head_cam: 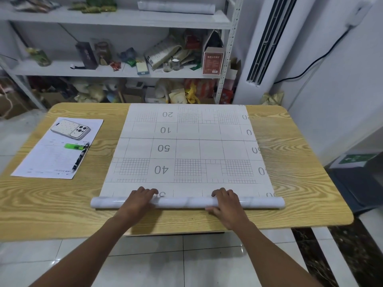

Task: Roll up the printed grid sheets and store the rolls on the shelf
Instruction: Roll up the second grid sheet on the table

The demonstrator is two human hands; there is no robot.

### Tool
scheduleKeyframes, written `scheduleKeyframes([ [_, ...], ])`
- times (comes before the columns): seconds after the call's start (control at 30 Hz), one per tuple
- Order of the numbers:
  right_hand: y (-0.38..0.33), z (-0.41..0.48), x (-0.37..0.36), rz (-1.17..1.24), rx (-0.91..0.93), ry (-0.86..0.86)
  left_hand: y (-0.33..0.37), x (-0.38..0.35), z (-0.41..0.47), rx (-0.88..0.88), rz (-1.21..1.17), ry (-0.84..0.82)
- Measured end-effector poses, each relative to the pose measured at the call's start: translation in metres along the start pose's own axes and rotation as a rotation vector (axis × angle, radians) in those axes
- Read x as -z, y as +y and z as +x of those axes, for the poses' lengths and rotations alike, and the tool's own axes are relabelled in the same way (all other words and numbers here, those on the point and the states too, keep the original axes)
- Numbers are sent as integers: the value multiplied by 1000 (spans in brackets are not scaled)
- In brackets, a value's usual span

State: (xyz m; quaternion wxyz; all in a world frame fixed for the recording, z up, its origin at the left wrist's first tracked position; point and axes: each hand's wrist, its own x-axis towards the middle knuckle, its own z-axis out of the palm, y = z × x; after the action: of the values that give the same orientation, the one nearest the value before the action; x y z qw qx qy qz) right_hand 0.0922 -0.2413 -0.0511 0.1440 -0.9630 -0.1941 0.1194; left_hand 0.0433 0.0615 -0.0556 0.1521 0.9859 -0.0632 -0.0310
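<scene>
The roll (186, 203) is held under the curled left hand (138, 200) and right hand (226, 204), and could be wound crooked if one side is pushed faster.

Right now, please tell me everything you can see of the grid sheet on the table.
The grid sheet is white, paper-like, printed with grey squares, fine grids and upside-down numbers such as 40 and 50. It lies flat on the wooden table, its near edge wound into a glossy, marble-patterned roll. The left hand and right hand grip that roll, fingers curled over its top.
</scene>
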Motion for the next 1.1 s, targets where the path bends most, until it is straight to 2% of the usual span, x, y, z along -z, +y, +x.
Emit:
scheduleKeyframes([
  [0.13, 0, -2, 0, -29, 18, 27, 2, 2, 1, -23, 30, -47],
  [0.27, -2, -1, 3, -61, 2, 25, -2, -2, -2, -68, 41, 1],
  [0.43, 0, 0, 3, -84, 0, -28, -5, -9, -3, -51, -3, -28],
  [0.6, -1, 1, 4, -65, -4, -34, -4, -8, -5, -129, 47, 78],
  [0.7, -2, 1, 4, -53, -3, -6, -9, -9, -3, -159, 78, 46],
  [0.93, -3, -2, 5, 38, 5, 15, -1, -8, 0, -101, 156, 65],
  [1.1, -1, -1, 7, 5, 9, 2, -3, -8, -1, -100, 139, 34],
])
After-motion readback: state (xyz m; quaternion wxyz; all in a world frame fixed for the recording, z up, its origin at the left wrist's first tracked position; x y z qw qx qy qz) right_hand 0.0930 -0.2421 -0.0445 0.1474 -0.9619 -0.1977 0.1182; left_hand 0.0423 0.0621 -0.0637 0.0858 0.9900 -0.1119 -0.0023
